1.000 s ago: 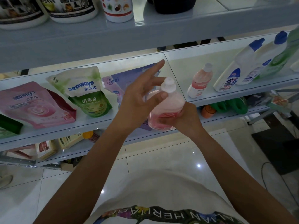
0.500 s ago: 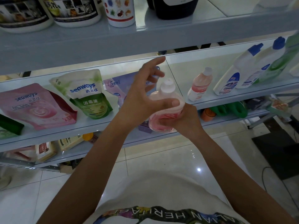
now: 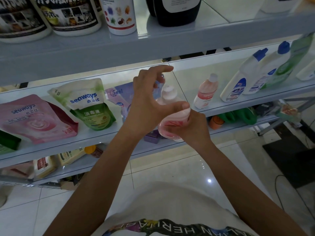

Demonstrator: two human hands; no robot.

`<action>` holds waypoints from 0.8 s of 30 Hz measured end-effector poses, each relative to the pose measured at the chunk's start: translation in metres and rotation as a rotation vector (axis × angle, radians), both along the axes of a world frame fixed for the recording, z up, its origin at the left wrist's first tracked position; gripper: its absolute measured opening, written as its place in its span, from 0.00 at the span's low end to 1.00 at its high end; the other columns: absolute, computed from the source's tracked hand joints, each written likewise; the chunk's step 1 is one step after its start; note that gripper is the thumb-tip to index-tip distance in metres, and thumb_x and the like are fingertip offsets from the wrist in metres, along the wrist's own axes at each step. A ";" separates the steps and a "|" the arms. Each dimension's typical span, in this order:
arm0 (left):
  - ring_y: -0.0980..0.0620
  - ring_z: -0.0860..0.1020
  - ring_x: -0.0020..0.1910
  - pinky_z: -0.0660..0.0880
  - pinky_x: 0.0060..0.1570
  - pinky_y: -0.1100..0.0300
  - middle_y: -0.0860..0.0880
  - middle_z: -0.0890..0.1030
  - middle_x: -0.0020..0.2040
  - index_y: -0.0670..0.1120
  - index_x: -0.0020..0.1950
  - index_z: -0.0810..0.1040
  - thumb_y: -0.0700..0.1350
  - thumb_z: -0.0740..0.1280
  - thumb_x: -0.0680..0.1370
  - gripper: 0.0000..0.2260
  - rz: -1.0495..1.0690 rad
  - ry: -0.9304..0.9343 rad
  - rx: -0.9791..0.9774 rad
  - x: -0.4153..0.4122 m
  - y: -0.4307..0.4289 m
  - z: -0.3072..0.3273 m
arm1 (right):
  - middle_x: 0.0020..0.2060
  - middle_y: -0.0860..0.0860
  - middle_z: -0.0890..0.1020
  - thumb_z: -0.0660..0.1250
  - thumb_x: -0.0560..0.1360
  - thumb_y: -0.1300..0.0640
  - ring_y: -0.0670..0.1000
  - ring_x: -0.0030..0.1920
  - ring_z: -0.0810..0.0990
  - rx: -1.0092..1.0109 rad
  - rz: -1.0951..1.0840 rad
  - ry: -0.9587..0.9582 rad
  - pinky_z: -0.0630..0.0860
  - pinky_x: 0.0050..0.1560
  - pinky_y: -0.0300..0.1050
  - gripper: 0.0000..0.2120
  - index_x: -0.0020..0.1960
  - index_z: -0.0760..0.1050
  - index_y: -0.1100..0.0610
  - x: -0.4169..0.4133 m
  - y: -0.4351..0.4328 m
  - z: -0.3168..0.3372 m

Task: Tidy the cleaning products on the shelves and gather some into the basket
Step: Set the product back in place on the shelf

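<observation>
A pink bottle (image 3: 172, 114) held before the shelf (image 3: 185, 82)

A green pouch (image 3: 88, 106) and a purple pouch (image 3: 119, 97) are laid on the shelf, the purple one partly blocked by the left hand (image 3: 146, 106). The white-capped bottle is gripped at its base by the right hand (image 3: 192, 128) and pinched at its shoulder by the left. Its label is blurred.

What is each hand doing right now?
Left hand: cupped round the pink bottle top, thumb on it.
Right hand: gripping its base.
</observation>
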State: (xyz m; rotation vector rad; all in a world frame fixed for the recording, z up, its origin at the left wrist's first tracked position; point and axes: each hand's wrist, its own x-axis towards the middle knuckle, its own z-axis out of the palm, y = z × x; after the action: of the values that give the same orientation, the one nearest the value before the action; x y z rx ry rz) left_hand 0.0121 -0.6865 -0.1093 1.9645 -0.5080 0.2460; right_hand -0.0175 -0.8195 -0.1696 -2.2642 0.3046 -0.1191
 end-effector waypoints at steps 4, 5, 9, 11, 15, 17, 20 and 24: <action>0.54 0.72 0.67 0.68 0.69 0.47 0.51 0.75 0.67 0.47 0.72 0.69 0.48 0.72 0.73 0.28 -0.232 0.192 -0.047 0.003 0.012 -0.004 | 0.48 0.51 0.84 0.80 0.58 0.45 0.50 0.49 0.82 0.106 -0.040 -0.058 0.79 0.54 0.52 0.29 0.55 0.78 0.54 -0.003 -0.006 -0.001; 0.54 0.74 0.65 0.68 0.69 0.47 0.50 0.77 0.65 0.45 0.70 0.72 0.43 0.71 0.74 0.25 -0.226 0.187 -0.075 0.002 0.013 -0.004 | 0.48 0.51 0.83 0.80 0.58 0.46 0.50 0.48 0.81 0.110 -0.038 -0.067 0.79 0.54 0.51 0.29 0.56 0.78 0.55 -0.004 -0.006 0.000; 0.54 0.80 0.55 0.73 0.64 0.49 0.49 0.82 0.58 0.45 0.60 0.80 0.42 0.77 0.68 0.21 -0.040 0.104 -0.140 -0.002 0.005 0.002 | 0.50 0.53 0.83 0.80 0.60 0.48 0.46 0.46 0.77 0.085 -0.034 -0.092 0.76 0.53 0.41 0.30 0.57 0.77 0.58 -0.005 -0.006 0.000; 0.54 0.80 0.51 0.76 0.60 0.51 0.49 0.82 0.56 0.48 0.57 0.81 0.42 0.78 0.66 0.20 -0.001 0.086 -0.166 -0.004 0.000 0.005 | 0.51 0.53 0.83 0.80 0.60 0.46 0.47 0.48 0.78 0.061 -0.047 -0.093 0.73 0.52 0.37 0.31 0.58 0.77 0.57 -0.007 -0.006 -0.001; 0.60 0.77 0.47 0.77 0.54 0.58 0.55 0.79 0.50 0.51 0.57 0.79 0.46 0.77 0.67 0.20 0.008 0.020 -0.158 -0.007 -0.005 0.011 | 0.53 0.53 0.83 0.79 0.61 0.45 0.52 0.53 0.80 0.020 -0.087 -0.103 0.73 0.54 0.40 0.32 0.60 0.76 0.58 -0.009 -0.007 -0.005; 0.58 0.77 0.48 0.77 0.56 0.57 0.51 0.81 0.50 0.48 0.60 0.79 0.45 0.76 0.68 0.20 -0.008 0.040 -0.207 -0.008 -0.006 0.013 | 0.50 0.51 0.83 0.80 0.60 0.46 0.51 0.51 0.81 0.059 -0.114 -0.120 0.75 0.53 0.41 0.30 0.57 0.77 0.57 -0.009 -0.010 -0.009; 0.56 0.79 0.49 0.77 0.57 0.56 0.50 0.82 0.51 0.46 0.63 0.78 0.41 0.73 0.71 0.20 -0.047 0.166 -0.391 -0.007 -0.002 0.014 | 0.44 0.46 0.81 0.81 0.57 0.48 0.50 0.48 0.82 0.147 -0.121 -0.162 0.80 0.51 0.47 0.28 0.53 0.78 0.56 -0.011 -0.015 -0.014; 0.44 0.78 0.60 0.75 0.63 0.49 0.49 0.82 0.56 0.41 0.66 0.75 0.41 0.72 0.73 0.22 -0.102 0.346 -0.616 -0.005 0.003 0.011 | 0.42 0.46 0.79 0.82 0.57 0.51 0.49 0.45 0.79 0.170 -0.141 -0.235 0.78 0.47 0.40 0.23 0.47 0.75 0.54 -0.012 -0.017 -0.016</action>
State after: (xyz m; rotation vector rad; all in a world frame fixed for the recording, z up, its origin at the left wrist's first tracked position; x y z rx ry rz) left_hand 0.0067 -0.6831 -0.0984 1.3362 -0.2606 -0.0106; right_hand -0.0292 -0.8364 -0.1851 -2.0359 0.3350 -0.4140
